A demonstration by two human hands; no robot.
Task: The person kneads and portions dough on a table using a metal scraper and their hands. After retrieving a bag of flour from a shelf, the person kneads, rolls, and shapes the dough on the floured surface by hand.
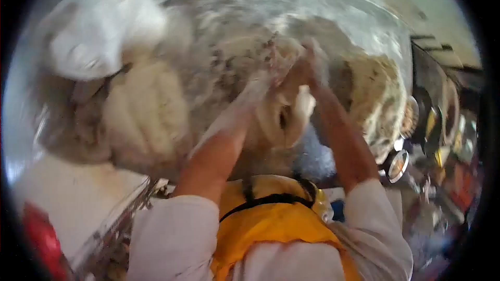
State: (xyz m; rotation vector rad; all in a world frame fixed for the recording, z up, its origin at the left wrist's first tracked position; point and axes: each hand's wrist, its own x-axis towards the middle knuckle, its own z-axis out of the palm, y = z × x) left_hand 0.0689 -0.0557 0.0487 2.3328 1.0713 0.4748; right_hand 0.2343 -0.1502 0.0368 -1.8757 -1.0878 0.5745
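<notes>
Both hands are close together over the floured metal table, smeared by motion. My left hand (273, 70), whitened with flour, is closed on a pale piece of dough (278, 130). Right beside it, my right hand (307, 70) grips the same dough. Its lower part shows between my forearms as a thick, bent strip with a dark gap in the middle. The exact finger positions are blurred. To the left lies a large, smooth lump of dough (148, 109). On the right sits a pale, rough-surfaced mass (377, 93) with dark specks, perhaps dough or a floury cloth.
A stuffed white plastic bag (104, 26) stands at the back left. The metal table (364, 21) has a raised, curved far edge. Bowls (398, 166) and other blurred items crowd the right side. A red object (44, 239) is at lower left.
</notes>
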